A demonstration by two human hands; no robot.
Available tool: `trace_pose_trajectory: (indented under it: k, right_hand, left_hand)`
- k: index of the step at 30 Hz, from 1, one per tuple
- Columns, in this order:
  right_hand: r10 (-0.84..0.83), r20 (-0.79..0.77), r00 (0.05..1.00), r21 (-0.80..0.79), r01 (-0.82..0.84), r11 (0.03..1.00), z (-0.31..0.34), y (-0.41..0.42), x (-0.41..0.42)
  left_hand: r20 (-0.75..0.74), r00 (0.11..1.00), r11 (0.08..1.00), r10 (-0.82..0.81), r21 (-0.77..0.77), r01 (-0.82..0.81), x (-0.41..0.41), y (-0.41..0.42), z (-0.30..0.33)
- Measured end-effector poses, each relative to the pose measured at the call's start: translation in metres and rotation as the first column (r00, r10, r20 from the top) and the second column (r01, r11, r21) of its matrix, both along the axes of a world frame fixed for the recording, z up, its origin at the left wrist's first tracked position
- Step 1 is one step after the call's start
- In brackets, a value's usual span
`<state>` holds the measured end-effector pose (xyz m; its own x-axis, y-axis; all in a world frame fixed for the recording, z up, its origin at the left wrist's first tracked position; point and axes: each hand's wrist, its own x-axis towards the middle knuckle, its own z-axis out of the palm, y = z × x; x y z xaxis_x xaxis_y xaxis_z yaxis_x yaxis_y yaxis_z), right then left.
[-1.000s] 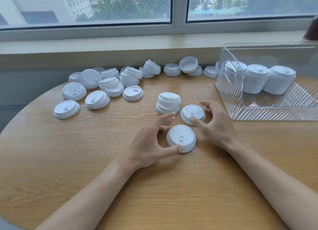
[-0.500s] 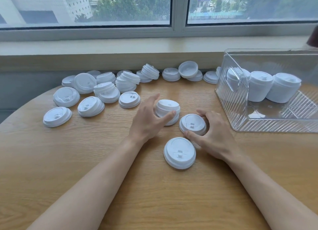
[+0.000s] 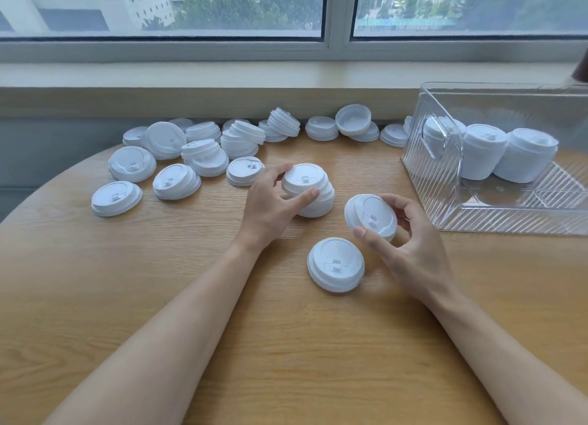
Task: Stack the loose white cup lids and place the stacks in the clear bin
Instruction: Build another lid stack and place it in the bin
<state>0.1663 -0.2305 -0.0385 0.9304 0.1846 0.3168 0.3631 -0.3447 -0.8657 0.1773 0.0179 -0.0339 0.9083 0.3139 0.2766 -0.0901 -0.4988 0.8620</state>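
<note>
My left hand (image 3: 270, 206) grips a short stack of white lids (image 3: 310, 190) standing at the table's middle, thumb on the front, fingers over the far rim. My right hand (image 3: 410, 249) holds a single lid (image 3: 370, 216) tilted and lifted off the table, pinched between thumb and fingers. One more lid (image 3: 335, 264) lies flat in front of both hands. The clear bin (image 3: 477, 214) stands at the right with three tall lid stacks (image 3: 485, 151) inside.
Several loose lids and small piles (image 3: 206, 151) are scattered along the back and left of the round wooden table (image 3: 159, 297). A window sill (image 3: 222, 77) runs behind them. A dark object (image 3: 580, 70) shows at the right edge.
My left hand left the front lid and took hold of the middle stack. My right hand closed on the lid beside it and lifted it tilted. The camera moved closer.
</note>
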Motion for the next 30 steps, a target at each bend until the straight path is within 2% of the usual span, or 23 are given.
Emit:
trace_pose_trajectory:
  k: [3,8,11,13,16,20,23,27,30]
  right_hand:
    - [0.036,0.036,0.999,-0.045,-0.035,0.998,0.002,0.002,-0.015]
    - [0.183,0.089,0.979,-0.245,-0.156,0.957,0.001,0.012,-0.027]
    - [0.229,0.08,0.97,-0.304,-0.195,0.932,-0.001,0.013,-0.027]
    - [0.253,0.075,0.965,-0.333,-0.215,0.918,-0.002,0.012,-0.027]
    - [0.277,0.088,0.957,-0.373,-0.226,0.9,-0.003,0.013,-0.027]
    - [0.265,0.087,0.96,-0.386,-0.213,0.897,-0.001,0.013,-0.028]
    - [0.243,0.012,0.97,-0.322,-0.226,0.919,0.001,0.007,-0.027]
    - [0.212,-0.13,0.969,-0.046,-0.219,0.975,0.004,-0.003,-0.021]
    - [0.168,-0.132,0.977,0.073,-0.159,0.985,0.003,-0.002,-0.017]
  left_hand:
    - [0.029,0.999,0.997,0.019,-0.072,-0.017,-0.01,0.0,-0.001]
    - [0.072,0.997,0.958,0.023,-0.286,-0.001,-0.038,-0.003,-0.005]
    - [0.099,0.995,0.937,0.017,-0.35,0.018,-0.053,-0.007,-0.006]
    - [0.111,0.994,0.943,0.002,-0.33,0.035,-0.06,-0.011,-0.005]
    - [0.136,0.991,0.978,-0.017,-0.202,0.045,-0.068,-0.015,-0.002]
    - [0.156,0.985,0.989,-0.068,-0.12,0.088,-0.077,-0.02,0.002]
    - [0.138,0.978,0.987,-0.154,-0.021,0.159,-0.085,-0.024,0.003]
    - [0.103,0.968,0.973,-0.231,0.038,0.228,-0.091,-0.026,0.002]
    - [0.075,0.95,0.952,-0.304,0.075,0.298,-0.092,-0.026,0.001]
